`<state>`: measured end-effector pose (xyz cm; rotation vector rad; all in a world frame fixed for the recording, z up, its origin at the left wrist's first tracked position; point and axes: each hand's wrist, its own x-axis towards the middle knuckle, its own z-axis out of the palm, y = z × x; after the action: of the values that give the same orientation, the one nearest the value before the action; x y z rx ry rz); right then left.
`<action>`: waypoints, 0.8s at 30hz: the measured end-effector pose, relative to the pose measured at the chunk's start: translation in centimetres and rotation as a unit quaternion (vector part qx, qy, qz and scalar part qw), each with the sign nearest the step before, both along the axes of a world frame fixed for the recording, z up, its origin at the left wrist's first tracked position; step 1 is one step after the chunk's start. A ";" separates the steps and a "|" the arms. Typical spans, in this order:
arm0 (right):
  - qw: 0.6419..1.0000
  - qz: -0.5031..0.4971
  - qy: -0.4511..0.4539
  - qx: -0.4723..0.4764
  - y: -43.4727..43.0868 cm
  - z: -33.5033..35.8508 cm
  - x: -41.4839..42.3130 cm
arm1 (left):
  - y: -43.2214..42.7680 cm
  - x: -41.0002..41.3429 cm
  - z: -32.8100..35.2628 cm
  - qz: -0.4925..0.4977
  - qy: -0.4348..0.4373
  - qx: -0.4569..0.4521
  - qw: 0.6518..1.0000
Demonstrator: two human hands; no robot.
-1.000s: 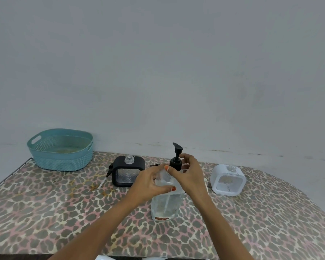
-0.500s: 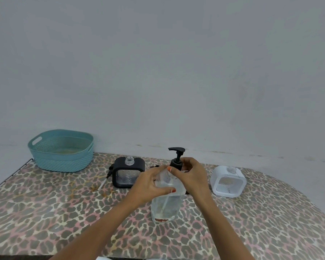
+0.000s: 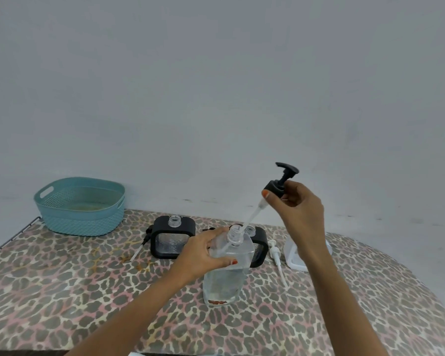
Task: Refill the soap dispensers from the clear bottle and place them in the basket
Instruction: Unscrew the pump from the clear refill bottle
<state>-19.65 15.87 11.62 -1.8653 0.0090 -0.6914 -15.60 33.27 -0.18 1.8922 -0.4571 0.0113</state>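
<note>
The clear bottle (image 3: 226,276) stands upright mid-table, and my left hand (image 3: 203,255) grips its shoulder. My right hand (image 3: 296,206) holds the black pump head (image 3: 280,182) lifted up and to the right; its clear tube still dips into the bottle's open neck. A black dispenser (image 3: 172,237) with an open neck stands behind on the left. A second black dispenser (image 3: 258,246) is partly hidden behind the bottle. My right forearm covers most of the white dispenser (image 3: 293,258). The teal basket (image 3: 80,205) sits at the far left corner.
A white pump with its tube (image 3: 276,258) lies on the leopard-print table (image 3: 62,291) between the black and white dispensers. A black pump (image 3: 143,242) lies left of the first black dispenser. A grey wall runs right behind the table.
My right hand has pulled the black pump out of the clear bottle's neck, up and to the right, drawing the tube out. My left hand stays on the bottle.
</note>
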 end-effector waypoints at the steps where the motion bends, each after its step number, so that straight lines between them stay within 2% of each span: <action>1: 1.000 -0.004 -0.007 0.003 -0.3 0.3 -0.2 | 0.0 0.0 0.0 0.000 -0.002 0.000 1.000; 16: 0.992 -0.031 -0.103 0.069 -2.8 4.4 -2.9 | 0.0 -0.3 0.2 -0.002 0.000 0.002 1.000; 24: 0.992 -0.029 -0.113 0.052 -3.1 4.6 -3.4 | -0.1 -0.2 0.3 0.000 0.006 0.008 1.000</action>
<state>-23.09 12.81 16.25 -1.6830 -0.0475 -0.9225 -15.82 33.20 0.09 1.9066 -0.4506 -0.0032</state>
